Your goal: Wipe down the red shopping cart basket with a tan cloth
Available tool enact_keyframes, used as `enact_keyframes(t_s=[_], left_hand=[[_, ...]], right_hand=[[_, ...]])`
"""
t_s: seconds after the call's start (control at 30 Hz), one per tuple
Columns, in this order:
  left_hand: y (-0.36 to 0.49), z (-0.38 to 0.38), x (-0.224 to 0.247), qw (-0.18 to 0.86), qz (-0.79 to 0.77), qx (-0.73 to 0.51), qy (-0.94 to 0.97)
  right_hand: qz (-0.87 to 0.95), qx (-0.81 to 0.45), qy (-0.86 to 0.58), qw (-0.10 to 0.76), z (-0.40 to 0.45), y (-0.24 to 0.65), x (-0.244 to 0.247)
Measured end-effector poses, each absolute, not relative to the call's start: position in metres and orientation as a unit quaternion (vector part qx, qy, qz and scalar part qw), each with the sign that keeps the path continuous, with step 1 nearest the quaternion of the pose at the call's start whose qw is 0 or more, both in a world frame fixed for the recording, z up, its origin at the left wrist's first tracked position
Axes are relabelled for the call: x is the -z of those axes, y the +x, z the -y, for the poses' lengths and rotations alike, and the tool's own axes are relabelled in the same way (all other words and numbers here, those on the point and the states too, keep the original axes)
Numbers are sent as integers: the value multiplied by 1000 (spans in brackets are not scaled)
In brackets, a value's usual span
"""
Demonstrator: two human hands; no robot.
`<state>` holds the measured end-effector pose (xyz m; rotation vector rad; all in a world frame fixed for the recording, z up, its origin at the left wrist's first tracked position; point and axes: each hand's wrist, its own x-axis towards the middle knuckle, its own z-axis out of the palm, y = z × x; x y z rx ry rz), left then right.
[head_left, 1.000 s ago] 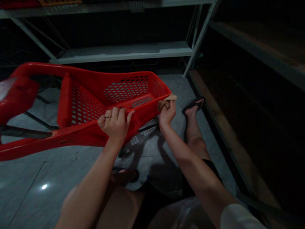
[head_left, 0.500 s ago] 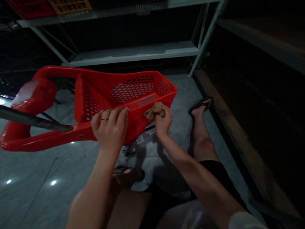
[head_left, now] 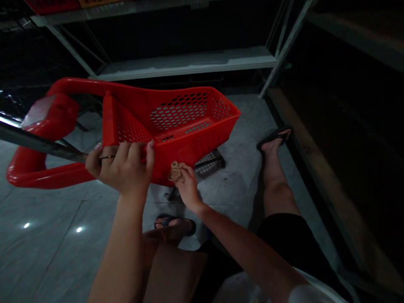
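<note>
Left hand (head_left: 124, 168), ring (head_left: 108, 157) on one finger, grips the near rim of a red shopping cart (head_left: 202, 141); right hand (head_left: 189, 187) pinches a crumpled brown cloth (head_left: 175, 171) at the cart's lower outer side. Pale metal shelving (head_left: 189, 65) stands beyond the cart, dark sandals (head_left: 271, 136) on grey floor (head_left: 57, 240).

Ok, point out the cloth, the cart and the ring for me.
Cloth (head_left: 174, 171): head view, on its crumpled middle.
Cart (head_left: 189, 147): head view, on its red near side wall.
Ring (head_left: 108, 157): head view, on the visible part of its band.
</note>
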<state>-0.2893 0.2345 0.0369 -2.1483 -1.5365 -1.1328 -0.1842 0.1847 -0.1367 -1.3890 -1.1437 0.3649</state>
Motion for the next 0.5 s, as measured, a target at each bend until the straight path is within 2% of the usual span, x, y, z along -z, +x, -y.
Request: enact_keyframes(t_s=[0.13, 0.3, 0.37, 0.5], left_hand=[[-300, -237, -37, 93, 532, 397, -742], [-301, -234, -32, 125, 520, 385, -753], [-299, -232, -32, 147, 519, 388, -748], [-295, -230, -36, 132, 534, 378, -744]], right_hand=[[396, -134, -613, 671, -213, -155, 105], [363, -70, -600, 709, -230, -144, 69], [428, -89, -583, 685, -213, -163, 82], [578, -157, -519, 610, -167, -200, 140]])
